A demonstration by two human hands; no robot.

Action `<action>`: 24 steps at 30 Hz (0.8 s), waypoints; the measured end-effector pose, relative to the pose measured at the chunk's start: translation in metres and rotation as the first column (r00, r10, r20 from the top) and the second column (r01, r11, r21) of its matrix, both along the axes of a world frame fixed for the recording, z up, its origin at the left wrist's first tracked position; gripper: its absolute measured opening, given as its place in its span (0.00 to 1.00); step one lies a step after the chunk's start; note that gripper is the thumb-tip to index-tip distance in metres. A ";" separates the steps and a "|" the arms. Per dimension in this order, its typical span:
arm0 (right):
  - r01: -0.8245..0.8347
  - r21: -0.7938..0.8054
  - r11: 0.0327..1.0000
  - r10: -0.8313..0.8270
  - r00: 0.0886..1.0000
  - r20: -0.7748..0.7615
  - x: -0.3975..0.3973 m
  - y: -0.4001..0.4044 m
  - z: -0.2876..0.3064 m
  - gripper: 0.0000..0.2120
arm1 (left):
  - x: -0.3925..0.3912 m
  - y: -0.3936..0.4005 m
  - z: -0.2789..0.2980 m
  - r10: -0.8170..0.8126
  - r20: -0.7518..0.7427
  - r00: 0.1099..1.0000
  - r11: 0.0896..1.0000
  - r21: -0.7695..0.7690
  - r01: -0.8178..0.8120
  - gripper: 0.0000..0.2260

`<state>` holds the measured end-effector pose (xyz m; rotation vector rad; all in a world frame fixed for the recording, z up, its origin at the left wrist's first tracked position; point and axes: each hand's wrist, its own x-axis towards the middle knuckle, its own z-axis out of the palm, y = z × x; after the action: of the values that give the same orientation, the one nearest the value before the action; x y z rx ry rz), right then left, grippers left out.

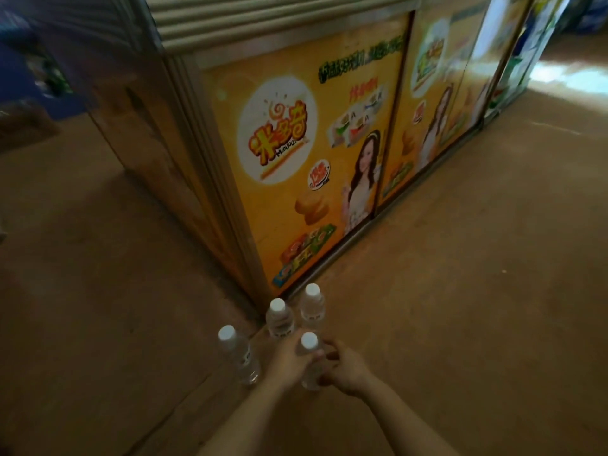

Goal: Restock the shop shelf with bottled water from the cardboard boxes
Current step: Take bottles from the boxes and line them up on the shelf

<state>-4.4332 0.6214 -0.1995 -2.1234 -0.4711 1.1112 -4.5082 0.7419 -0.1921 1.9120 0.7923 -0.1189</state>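
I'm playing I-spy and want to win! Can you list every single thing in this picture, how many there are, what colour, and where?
water bottles: four, clear with white caps, upright on the floor by the cabinet corner: one at left, two at the back, one in front between the hands
cabinet: one, orange-yellow advert panels with metal edges, centre, running back to the right
floor: brown, all around
blue shapes: far left, too blurred to name
left hand: one, fingers curled round the front bottle
right hand: one, fingers curled on the same bottle
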 end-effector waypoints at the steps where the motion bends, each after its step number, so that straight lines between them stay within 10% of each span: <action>1: -0.009 -0.010 1.000 0.009 1.000 0.004 0.003 0.000 0.002 0.38 | 0.002 0.005 0.003 -0.026 -0.001 1.000 0.999 0.025 0.026 0.19; 12: -0.029 -0.002 1.000 0.030 0.992 0.120 0.042 0.000 0.092 0.36 | 0.042 0.024 0.118 -0.184 0.129 0.974 0.983 0.015 0.184 0.16; 24: -0.102 0.080 0.992 0.092 0.989 0.119 0.043 0.000 0.386 0.28 | 0.033 0.036 0.441 -0.102 0.313 0.944 0.985 -0.101 0.140 0.19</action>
<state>-4.3899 0.6218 0.1863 -2.1156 -0.6708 1.0060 -4.4749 0.7775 0.2489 1.8048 0.4470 0.0542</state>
